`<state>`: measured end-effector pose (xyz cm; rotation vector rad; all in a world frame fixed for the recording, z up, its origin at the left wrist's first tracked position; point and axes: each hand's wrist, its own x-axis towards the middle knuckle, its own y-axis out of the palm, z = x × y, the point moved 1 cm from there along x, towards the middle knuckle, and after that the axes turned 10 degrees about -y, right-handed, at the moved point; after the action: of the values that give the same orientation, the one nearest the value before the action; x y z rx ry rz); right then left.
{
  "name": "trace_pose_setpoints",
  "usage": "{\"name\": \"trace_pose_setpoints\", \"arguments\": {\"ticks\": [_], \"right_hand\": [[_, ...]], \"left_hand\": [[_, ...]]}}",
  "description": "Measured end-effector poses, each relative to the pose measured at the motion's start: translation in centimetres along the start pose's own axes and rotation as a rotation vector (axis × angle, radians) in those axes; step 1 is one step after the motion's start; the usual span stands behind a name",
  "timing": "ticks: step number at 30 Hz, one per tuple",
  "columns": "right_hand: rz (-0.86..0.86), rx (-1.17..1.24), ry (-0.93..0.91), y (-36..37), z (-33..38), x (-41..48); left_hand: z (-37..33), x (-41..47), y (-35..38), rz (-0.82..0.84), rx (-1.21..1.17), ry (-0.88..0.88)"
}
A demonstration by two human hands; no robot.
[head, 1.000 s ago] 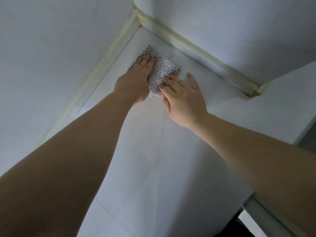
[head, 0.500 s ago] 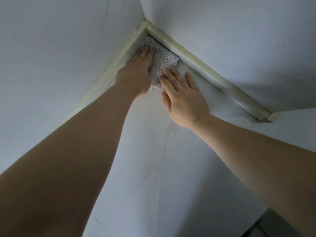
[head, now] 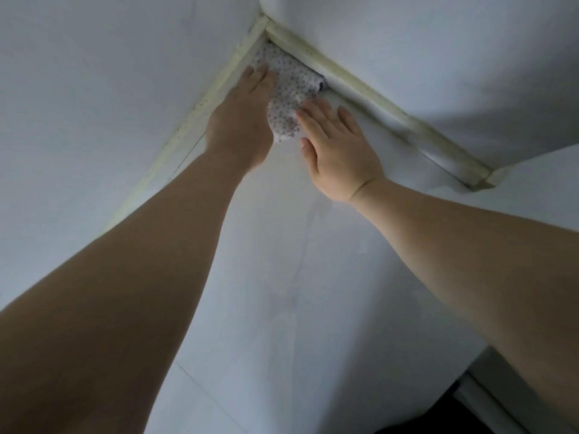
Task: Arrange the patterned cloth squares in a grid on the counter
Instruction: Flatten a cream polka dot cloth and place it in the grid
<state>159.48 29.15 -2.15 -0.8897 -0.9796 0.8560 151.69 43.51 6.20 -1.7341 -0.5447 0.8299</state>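
Note:
A white cloth square with small dark dots (head: pixel 289 89) lies rumpled on the white counter (head: pixel 282 277), pushed into the far corner where two walls meet. My left hand (head: pixel 242 120) lies flat with straight fingers on the cloth's left part. My right hand (head: pixel 335 145) rests flat beside it, its fingertips touching the cloth's near right edge. The cloth's right end is bunched up against the yellowed sealant strip. Only this one cloth is in view.
Yellowed sealant strips (head: pixel 376 92) run along both walls from the corner. The right wall ends at a jutting edge (head: pixel 482 180). A dark gap (head: pixel 438 411) opens past the counter's near right edge.
Both hands have slid the cloth away from me into the wall corner. It lay flatter in the open before; now it is bunched against the sealant.

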Motion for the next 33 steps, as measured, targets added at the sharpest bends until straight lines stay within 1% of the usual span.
{"name": "trace_pose_setpoints", "arguments": {"ticks": [2,4,7,9,12,14,16,21,23,27,30,33], "right_hand": [[0.018,0.012,0.010,-0.3,0.3,-0.1],[0.028,-0.024,-0.018,-0.7,0.5,-0.1],[-0.018,-0.112,-0.083,-1.6,1.3,-1.0],[-0.076,-0.053,-0.116,-2.5,3.2,-2.4],[-0.150,0.113,-0.222,-4.2,9.6,-6.7],[-0.120,0.244,-0.284,-5.6,13.9,-10.1],[-0.081,0.339,-0.290,-7.0,17.4,-13.3],[0.131,0.552,-0.308,-9.0,24.8,-18.9],[0.190,0.617,-0.364,-9.1,27.8,-20.3],[0.240,0.682,-0.513,-9.3,33.5,-22.3],[0.279,0.654,-0.575,-10.1,38.1,-23.9],[0.271,0.651,-0.642,-11.2,42.5,-26.7]], "left_hand": [[0.7,-2.4,-0.2,0.008,-0.058,-0.027],[2.0,-5.5,-0.1,-0.045,-0.148,-0.074],[4.1,-11.0,0.2,-0.118,-0.260,-0.166],[4.9,-14.7,0.4,-0.143,-0.308,-0.231],[5.9,-21.4,0.4,-0.144,-0.404,-0.364],[6.7,-26.0,0.7,-0.148,-0.480,-0.456],[7.8,-30.8,1.3,-0.151,-0.545,-0.560],[10.3,-42.9,3.4,-0.144,-0.607,-0.795],[10.8,-47.1,4.1,-0.166,-0.615,-0.868],[11.4,-53.8,5.3,-0.263,-0.680,-0.959],[12.2,-58.3,5.7,-0.356,-0.710,-0.979],[13.9,-63.3,5.9,-0.460,-0.732,-0.995]]}}
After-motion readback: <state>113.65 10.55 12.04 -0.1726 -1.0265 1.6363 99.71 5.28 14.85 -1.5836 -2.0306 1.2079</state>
